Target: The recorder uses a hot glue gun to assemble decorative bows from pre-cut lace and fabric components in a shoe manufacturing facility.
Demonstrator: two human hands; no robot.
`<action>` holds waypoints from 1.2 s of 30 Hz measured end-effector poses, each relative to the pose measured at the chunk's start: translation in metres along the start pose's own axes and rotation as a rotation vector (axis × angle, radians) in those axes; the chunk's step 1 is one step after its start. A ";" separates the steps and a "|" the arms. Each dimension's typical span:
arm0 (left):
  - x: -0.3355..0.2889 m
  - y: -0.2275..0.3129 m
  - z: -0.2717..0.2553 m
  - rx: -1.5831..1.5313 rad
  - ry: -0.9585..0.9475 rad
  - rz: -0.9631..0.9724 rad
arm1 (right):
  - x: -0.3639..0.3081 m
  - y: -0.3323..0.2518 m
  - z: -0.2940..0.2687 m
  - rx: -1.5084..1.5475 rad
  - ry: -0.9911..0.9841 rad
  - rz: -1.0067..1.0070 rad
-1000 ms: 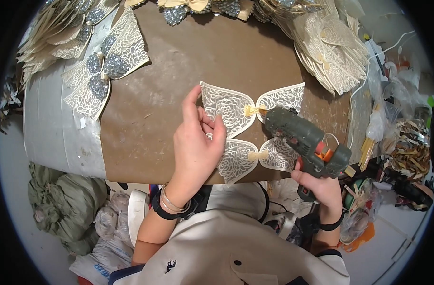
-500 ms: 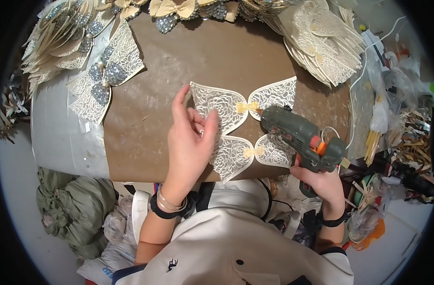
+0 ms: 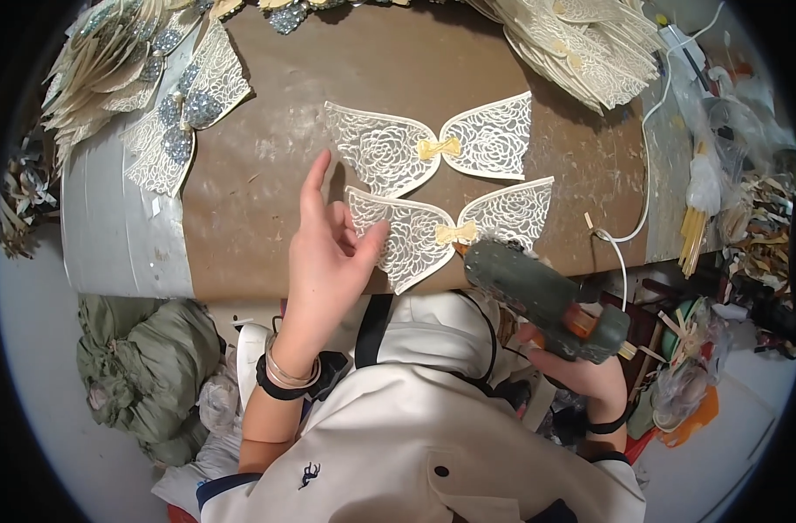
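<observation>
In my right hand [image 3: 581, 370] I grip a dark green hot glue gun [image 3: 533, 292], its nozzle at the lower edge of the small yellow bow [image 3: 456, 234] on the nearer lace piece [image 3: 406, 240]. That piece is cream, two wing-shaped halves joined at the bow. Just beyond it lies a matching lace piece [image 3: 385, 148] with its own yellow bow [image 3: 439, 148]. My left hand [image 3: 332, 248] holds nothing visible; its index finger is raised and its thumb lies over the left end of the nearer piece.
At far left are stacked lace pieces [image 3: 101, 78] with grey glittery petals; one such piece [image 3: 184, 113] lies apart. More lace pieces [image 3: 589, 57] are piled at far right. A white cord [image 3: 646, 179] and plastic bags [image 3: 738, 131] line the right side. A green sack [image 3: 145, 375] sits below left.
The glue gun's nozzle has gone from the farther piece's bow to the nearer one's. The whole view has shifted, so the table sits higher in the picture. My left hand stays beside the lace.
</observation>
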State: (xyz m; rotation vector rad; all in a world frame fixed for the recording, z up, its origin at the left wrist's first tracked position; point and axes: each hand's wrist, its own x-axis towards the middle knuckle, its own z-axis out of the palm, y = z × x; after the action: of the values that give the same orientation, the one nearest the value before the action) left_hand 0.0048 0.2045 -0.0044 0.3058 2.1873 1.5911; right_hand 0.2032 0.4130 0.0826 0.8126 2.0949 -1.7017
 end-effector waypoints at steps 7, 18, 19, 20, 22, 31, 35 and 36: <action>-0.002 -0.002 0.001 -0.012 0.020 0.011 | 0.015 0.040 0.001 -0.494 0.021 -0.255; -0.002 -0.005 0.001 -0.038 0.020 -0.009 | 0.004 -0.011 0.010 0.003 0.210 0.230; -0.002 -0.004 0.001 -0.019 0.020 -0.024 | 0.002 -0.010 0.008 0.034 0.242 0.225; -0.002 -0.004 0.001 0.001 0.020 -0.039 | 0.001 -0.008 0.006 0.064 0.273 0.219; -0.002 -0.005 0.002 -0.001 0.021 -0.036 | -0.001 -0.003 0.004 0.074 0.284 0.215; 0.003 0.004 -0.005 0.048 0.001 -0.034 | -0.003 -0.005 -0.005 0.057 0.231 0.257; -0.006 0.043 -0.050 0.133 -0.102 -0.046 | -0.002 0.003 -0.035 0.258 0.076 0.018; -0.009 0.062 -0.067 0.195 -0.118 -0.072 | 0.000 0.003 -0.041 0.257 0.074 -0.006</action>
State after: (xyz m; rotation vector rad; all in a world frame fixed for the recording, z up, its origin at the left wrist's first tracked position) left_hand -0.0217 0.1640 0.0734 0.3654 2.2386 1.2904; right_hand 0.2091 0.4527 0.0895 0.9562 1.9501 -2.0014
